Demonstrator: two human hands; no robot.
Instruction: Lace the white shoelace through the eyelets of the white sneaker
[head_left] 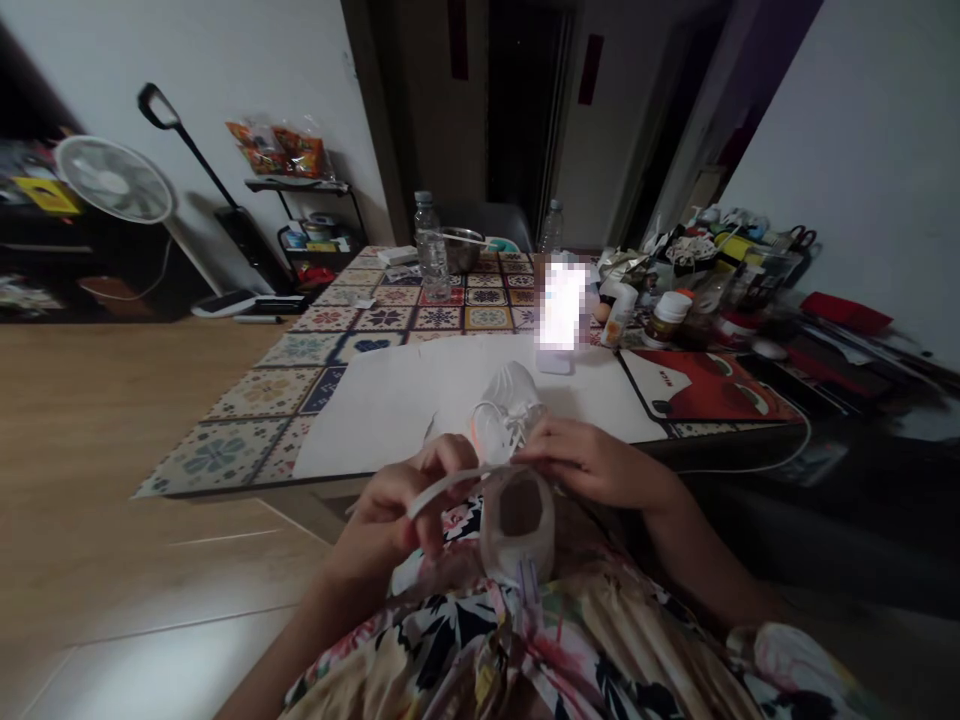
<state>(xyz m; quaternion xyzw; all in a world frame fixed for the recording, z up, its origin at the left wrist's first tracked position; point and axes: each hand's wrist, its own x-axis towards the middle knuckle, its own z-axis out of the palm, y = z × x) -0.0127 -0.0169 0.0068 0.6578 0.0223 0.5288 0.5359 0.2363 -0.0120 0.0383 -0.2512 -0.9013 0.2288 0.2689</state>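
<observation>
Holds the two hands apart from each other, on either side of a white shoe (pixel 499 410), in front of a floral garment (pixel 450 650) at the near edge of the counter (pixel 225 450). Points away from the body at the toe, opens toward it at the heel; cannot tell whether touching the counter. Pinches a white strip (pixel 454 479), possibly a lace, between thumb and fingers of the left hand (pixel 399 490), with its far end running toward the other fingertips. Reaches with the right hand (pixel 589 462) to the laces (pixel 517 428), fingers curled close over them; cannot tell whether gripping any. Past the toe, a white sheet (pixel 375 410) over tile-patterned counter, with a bright, blurred-out screen (pixel 561 305) upright at its far side. Farther back, a clear bottle (pixel 431 250) beside a metal bowl (pixel 461 256). To the right, a red case (pixel 705 385), near a crowd of jars and small items.
</observation>
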